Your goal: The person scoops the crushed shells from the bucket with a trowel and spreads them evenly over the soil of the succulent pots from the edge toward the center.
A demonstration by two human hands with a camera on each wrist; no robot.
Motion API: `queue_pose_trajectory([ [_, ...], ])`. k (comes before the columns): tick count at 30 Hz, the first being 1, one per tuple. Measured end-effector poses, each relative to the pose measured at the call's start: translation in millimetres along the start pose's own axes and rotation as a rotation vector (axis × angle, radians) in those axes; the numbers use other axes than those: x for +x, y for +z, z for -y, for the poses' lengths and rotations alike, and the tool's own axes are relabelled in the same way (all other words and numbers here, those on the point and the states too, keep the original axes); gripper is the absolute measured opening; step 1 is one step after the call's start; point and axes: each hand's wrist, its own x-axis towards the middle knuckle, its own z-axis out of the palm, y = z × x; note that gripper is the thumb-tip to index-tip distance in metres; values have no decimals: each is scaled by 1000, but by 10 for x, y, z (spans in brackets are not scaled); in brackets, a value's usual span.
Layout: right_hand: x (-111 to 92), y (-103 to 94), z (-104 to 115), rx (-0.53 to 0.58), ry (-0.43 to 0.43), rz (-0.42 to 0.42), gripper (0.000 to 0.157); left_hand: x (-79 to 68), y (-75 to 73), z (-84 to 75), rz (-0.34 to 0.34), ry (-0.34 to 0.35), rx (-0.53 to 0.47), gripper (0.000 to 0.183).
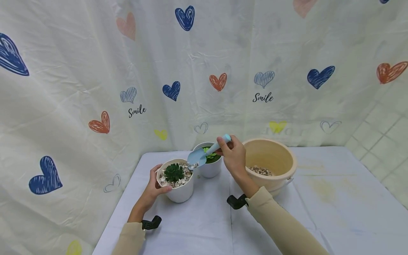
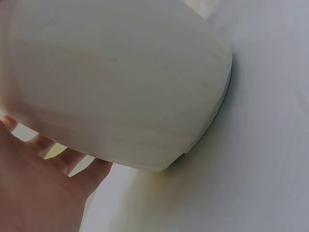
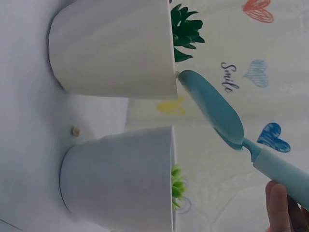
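Note:
My left hand [image 1: 154, 193] grips the near white flowerpot [image 1: 180, 193] from its left side, thumb at the front of the rim. A dark green succulent [image 1: 174, 172] stands in it among pale pebbles [image 1: 165, 182]. In the left wrist view, fingers [image 2: 91, 176] lie along the pot wall [image 2: 120, 87]. With its handle up, a light blue hand trowel [image 1: 197, 157] is held in my right hand [image 1: 235, 156]. Its blade slopes down to the pot's right rim and bears a few pebbles. The right wrist view shows the blade tip [image 3: 188, 77] at the rim.
Behind the trowel stands a second white pot [image 1: 211, 170] with a light green plant [image 1: 210, 156]. A cream bucket [image 1: 271, 152] holding pebbles [image 1: 260, 171] is right of it, beside my right forearm. One small pebble [image 3: 75, 131] lies on the white tablecloth [image 1: 204, 219].

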Motion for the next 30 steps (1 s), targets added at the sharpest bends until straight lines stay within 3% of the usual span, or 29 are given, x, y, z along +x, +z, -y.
queue_pose_trajectory([
  [7, 5, 8, 18, 27, 1, -6, 35, -16, -6, -9, 28, -6, -2, 95],
  [18, -6, 39, 39, 25, 19, 2, 34, -15, -53, 7, 97, 61, -28, 90],
  [30, -29, 88, 41, 75, -20, 23, 26, -25, -108, 43, 100, 64, -54, 84],
])
